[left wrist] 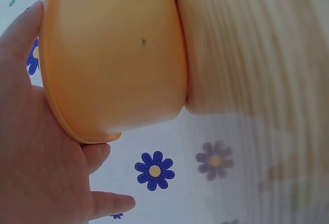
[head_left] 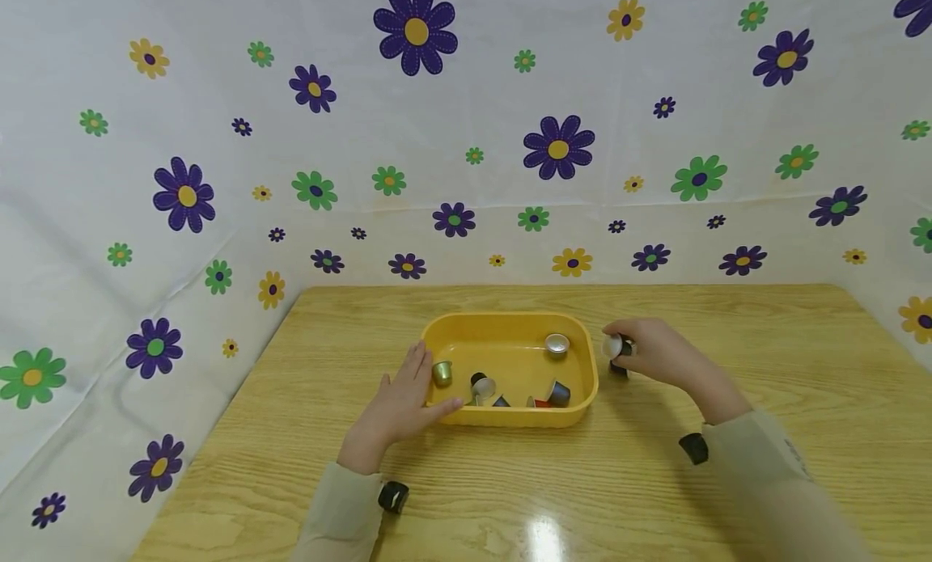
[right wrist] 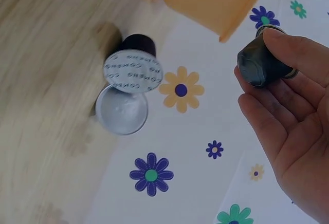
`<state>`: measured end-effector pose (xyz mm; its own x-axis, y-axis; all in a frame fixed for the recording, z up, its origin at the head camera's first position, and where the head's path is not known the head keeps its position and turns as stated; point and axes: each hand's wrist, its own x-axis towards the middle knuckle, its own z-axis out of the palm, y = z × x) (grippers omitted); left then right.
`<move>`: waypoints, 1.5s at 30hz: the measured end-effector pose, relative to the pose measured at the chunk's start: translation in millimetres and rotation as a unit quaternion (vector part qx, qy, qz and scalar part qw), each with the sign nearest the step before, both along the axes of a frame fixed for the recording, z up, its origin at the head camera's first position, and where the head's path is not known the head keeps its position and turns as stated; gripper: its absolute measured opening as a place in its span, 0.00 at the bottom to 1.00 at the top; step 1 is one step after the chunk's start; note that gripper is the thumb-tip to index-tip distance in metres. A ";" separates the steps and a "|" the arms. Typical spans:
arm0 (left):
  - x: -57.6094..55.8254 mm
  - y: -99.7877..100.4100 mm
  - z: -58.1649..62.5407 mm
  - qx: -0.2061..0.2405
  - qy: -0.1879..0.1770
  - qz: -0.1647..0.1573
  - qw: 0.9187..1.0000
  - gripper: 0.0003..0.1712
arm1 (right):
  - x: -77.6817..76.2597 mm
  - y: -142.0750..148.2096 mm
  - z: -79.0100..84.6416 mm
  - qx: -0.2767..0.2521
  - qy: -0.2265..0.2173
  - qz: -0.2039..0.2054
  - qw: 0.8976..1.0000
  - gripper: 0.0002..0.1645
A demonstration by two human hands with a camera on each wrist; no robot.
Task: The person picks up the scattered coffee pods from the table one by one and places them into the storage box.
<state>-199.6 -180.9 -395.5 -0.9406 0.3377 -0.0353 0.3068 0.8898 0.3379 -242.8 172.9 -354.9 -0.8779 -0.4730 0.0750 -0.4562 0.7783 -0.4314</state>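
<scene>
My right hand (head_left: pixel 651 352) pinches a dark coffee capsule (right wrist: pixel 263 59) between thumb and fingers, just beyond the right end of a yellow tray (head_left: pixel 510 417). Below it on the table, the right wrist view shows a black capsule with a printed foil lid (right wrist: pixel 133 72) beside a silvery round capsule (right wrist: pixel 122 110). My left hand (head_left: pixel 400 404) rests against the tray's left end, fingers extended along the rim and thumb over the near edge. Inside the tray lie a green-gold capsule (head_left: pixel 442 373), a silver one (head_left: pixel 557 345), a dark blue one (head_left: pixel 558 394) and several others partly hidden by the front wall.
The tray stands on a wood-grain table (head_left: pixel 466 481). A white cloth with printed flowers (head_left: pixel 466 101) rises behind the table and along its left and right sides. Dark bands (head_left: pixel 394 497) sit at both wrists.
</scene>
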 end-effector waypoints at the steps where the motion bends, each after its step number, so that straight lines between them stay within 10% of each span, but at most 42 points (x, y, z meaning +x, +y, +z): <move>1: -0.1 -0.1 -0.2 0.000 0.001 -0.001 1.000 0.55 | -0.2 -2.1 0.7 -0.002 0.002 0.000 1.000 0.23; 45: 1.2 0.3 1.0 0.007 -0.009 0.002 1.000 0.54 | -4.9 -42.5 -2.9 -0.037 -0.013 0.042 0.998 0.21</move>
<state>-198.4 -180.7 -394.4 -0.9409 0.3353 -0.0479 0.2977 0.8861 0.3552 -247.7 130.5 -357.8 -0.8370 -0.5397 0.0904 -0.5069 0.7024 -0.4996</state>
